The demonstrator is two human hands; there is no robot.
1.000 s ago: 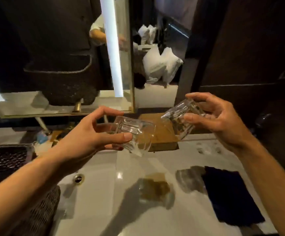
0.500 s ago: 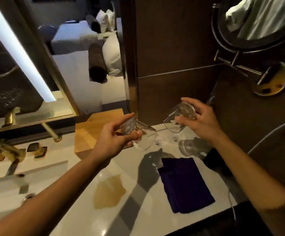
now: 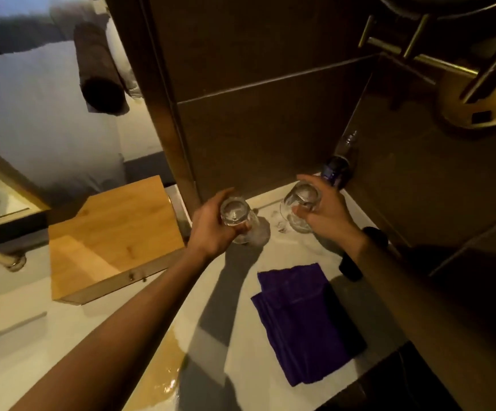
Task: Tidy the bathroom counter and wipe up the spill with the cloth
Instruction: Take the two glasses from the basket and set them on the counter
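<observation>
My left hand (image 3: 211, 229) grips a clear drinking glass (image 3: 236, 216), upside down, at the back of the white counter (image 3: 217, 292). My right hand (image 3: 326, 212) holds a second clear glass (image 3: 300, 203), also inverted, in the back right corner by the dark wall. Both glass rims sit at or just above the counter; contact cannot be told. A folded purple cloth (image 3: 303, 324) lies flat on the counter near the front right. A brownish spill (image 3: 163, 372) spreads along the front edge, partly under my left forearm.
A wooden box (image 3: 113, 232) stands left of the glasses. A dark bottle (image 3: 337, 167) leans in the back right corner. A small dark object (image 3: 350, 268) lies beside my right forearm. A brass mirror mount (image 3: 478, 93) juts from the right wall. A tap spout (image 3: 0, 256) shows far left.
Both hands have carried the glasses down and toward the back right corner, turning them upside down near the counter. The view has swung right and downward.
</observation>
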